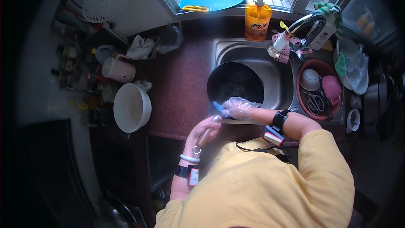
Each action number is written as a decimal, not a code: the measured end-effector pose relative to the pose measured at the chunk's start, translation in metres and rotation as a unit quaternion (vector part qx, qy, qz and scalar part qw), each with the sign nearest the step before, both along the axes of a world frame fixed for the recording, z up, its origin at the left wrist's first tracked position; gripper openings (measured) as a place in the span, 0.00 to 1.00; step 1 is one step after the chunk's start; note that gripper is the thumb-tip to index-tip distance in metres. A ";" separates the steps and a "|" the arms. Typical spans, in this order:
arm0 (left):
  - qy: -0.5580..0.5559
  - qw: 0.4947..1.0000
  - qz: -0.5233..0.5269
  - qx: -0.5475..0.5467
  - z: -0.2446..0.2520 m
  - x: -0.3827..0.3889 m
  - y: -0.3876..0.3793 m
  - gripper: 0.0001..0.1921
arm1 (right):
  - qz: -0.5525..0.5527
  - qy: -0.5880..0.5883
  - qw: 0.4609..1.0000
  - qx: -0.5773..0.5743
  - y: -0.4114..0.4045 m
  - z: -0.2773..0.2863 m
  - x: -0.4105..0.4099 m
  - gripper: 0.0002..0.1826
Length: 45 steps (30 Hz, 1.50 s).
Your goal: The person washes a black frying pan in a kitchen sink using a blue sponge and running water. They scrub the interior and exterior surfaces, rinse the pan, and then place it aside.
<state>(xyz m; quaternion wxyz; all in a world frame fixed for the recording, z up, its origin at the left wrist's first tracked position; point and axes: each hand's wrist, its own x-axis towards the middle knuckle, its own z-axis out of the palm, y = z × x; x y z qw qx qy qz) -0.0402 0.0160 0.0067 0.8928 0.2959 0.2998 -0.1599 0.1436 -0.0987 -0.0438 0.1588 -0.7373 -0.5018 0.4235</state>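
A dark wok point(234, 77) sits tilted over the left edge of the steel sink basin point(280, 82). Its brown handle point(204, 136), with a metal ring at the end, lies in the grip of my left hand point(202, 127). A clear plastic glove covers my right hand point(238, 107), which is at the wok's near rim. From its fingers pokes a blue scrubbing cloth or pad point(218, 106), pressed near the base of the handle; the exact kind is unclear. The fingertips of the gloved hand are partly hidden.
A chrome faucet point(305, 22) arches over the sink's back right. Behind stands an orange soap pump bottle point(258, 22). At right, a red basin point(299, 88) holds bowls and scissors. A white tub point(133, 107) and pink jug point(118, 69) stand on the left of the counter point(180, 79).
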 end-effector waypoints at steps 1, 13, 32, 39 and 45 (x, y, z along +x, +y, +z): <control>0.013 1.000 0.000 0.020 0.000 0.002 -0.001 0.12 | -0.042 0.038 0.998 0.042 0.009 -0.002 -0.003 0.20; -0.053 0.993 0.013 0.101 -0.004 0.015 0.023 0.14 | -0.057 0.229 0.958 0.164 0.018 0.023 0.011 0.19; -0.117 0.988 0.103 0.011 -0.029 0.011 0.025 0.06 | -0.001 -0.084 0.977 0.195 0.038 0.046 -0.016 0.09; -0.144 0.970 0.126 -0.147 -0.041 0.003 0.031 0.05 | 0.014 -0.018 0.970 0.243 -0.006 0.041 0.016 0.10; -0.157 0.958 0.137 -0.194 -0.046 -0.012 0.039 0.05 | -0.002 0.141 0.927 0.347 -0.021 -0.044 0.115 0.13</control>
